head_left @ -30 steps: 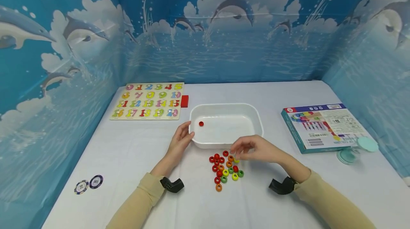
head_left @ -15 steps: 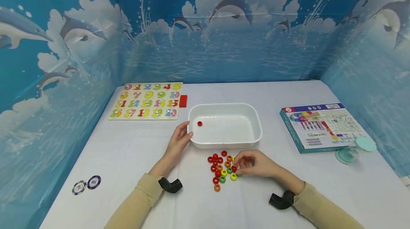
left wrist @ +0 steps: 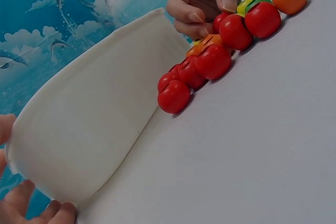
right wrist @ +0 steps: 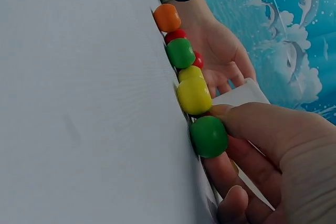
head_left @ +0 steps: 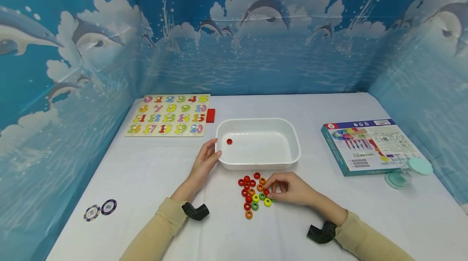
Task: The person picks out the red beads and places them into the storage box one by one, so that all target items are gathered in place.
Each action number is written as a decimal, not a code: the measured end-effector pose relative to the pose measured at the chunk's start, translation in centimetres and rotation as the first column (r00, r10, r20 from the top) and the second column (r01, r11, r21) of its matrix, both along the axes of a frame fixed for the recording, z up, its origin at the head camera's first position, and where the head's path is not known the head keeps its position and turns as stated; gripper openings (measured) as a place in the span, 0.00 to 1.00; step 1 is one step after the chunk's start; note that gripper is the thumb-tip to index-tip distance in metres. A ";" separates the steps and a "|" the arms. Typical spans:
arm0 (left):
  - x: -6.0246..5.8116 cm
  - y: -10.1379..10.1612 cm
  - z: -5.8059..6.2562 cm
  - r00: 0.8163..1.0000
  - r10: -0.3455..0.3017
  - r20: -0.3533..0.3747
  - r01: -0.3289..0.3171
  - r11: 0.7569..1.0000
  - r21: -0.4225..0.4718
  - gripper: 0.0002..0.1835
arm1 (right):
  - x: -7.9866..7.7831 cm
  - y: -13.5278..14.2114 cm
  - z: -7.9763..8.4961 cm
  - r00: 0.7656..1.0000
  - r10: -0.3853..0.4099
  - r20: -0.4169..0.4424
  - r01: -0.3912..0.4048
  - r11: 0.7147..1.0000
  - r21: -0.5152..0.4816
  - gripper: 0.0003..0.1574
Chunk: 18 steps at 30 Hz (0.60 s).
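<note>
Right hand (head_left: 292,188): thumb and forefinger close together, pinching a red bead (head_left: 266,192) at the right edge of the loose beads (head_left: 248,199). These lie on the white cloth (head_left: 175,163), just on the near side of the white tray (head_left: 261,147); colours red, orange, yellow, green. Right wrist view: green bead (right wrist: 209,137) just beside the thumb, yellow bead (right wrist: 195,96) next along. Left hand (head_left: 202,167): fingers and thumb bent about the tray's left end, gripping rim and outer wall. One bead in the tray (head_left: 229,141), red, towards its left end. Number board (head_left: 165,121) lies behind, on the left; flat box (head_left: 369,147) on the right
</note>
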<state>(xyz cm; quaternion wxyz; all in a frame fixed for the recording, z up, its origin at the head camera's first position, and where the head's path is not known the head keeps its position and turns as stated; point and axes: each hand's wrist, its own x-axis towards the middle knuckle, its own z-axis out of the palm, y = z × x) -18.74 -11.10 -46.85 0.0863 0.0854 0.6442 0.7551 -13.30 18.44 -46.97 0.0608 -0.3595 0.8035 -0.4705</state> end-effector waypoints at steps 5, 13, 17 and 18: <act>-0.1 0.2 -0.2 1.000 0.020 -0.015 -0.021 1.000 -0.022 0.31 | -0.1 0.1 -0.2 1.000 0.001 -0.015 -0.001 1.000 -0.017 0.11; -0.1 0.3 -0.3 0.999 0.034 -0.006 -0.034 0.998 -0.053 0.31 | 1.2 -0.4 3.5 0.998 -0.025 -0.051 0.023 0.999 -0.035 0.13; 0.0 0.2 -0.3 0.999 0.040 0.005 -0.040 0.997 -0.060 0.30 | 1.2 -0.3 5.4 1.000 0.024 -0.016 -0.026 0.996 -0.080 0.13; 0.1 0.1 -0.3 0.999 0.044 0.006 -0.044 0.997 -0.063 0.30 | 1.1 -0.3 5.9 0.999 0.034 -0.011 -0.034 0.995 -0.092 0.14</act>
